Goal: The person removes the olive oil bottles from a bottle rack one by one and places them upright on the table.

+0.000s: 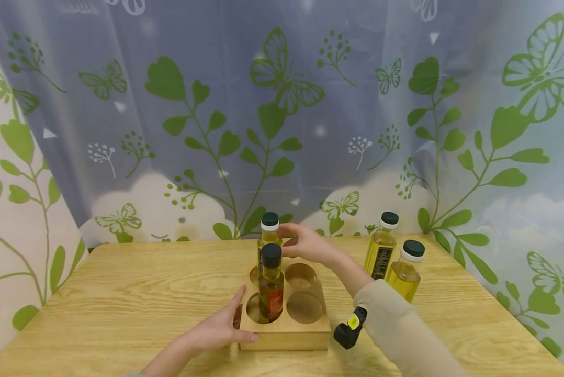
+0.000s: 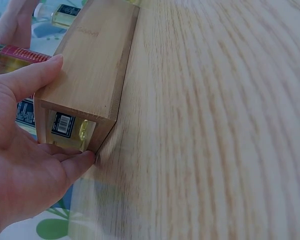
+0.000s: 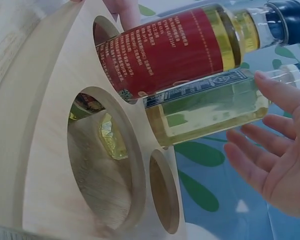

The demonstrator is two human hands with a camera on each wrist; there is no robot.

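Wooden box (image 1: 284, 343) gripped at its near-left corner by left hand (image 1: 218, 327). Red-labelled bottle (image 1: 271, 296) just right of that grip, standing in the box; yellow-oil bottle (image 1: 269, 235) beyond it, right hand (image 1: 305, 245) beside, fingers (image 3: 255, 145) loosely spread. Two more bottles (image 1: 381, 254) farther right.

Wood-grain table (image 1: 145, 277), pale yellow-brown, with long wavy streaks. Behind the table's far edge, slate-blue curtain (image 1: 338, 115) in soft folds, printed with green butterflies (image 1: 289, 86), leafy stems with heart-shaped leaves (image 1: 166, 78), berry sprigs (image 1: 334, 51) and small white triangles (image 1: 434, 37). Just above the table's back edge, printed white clouds (image 1: 155, 209). Left of the table, whitish leaf-print panel (image 1: 23, 209); right of the table, pale blue butterfly-print panel (image 1: 475, 110).
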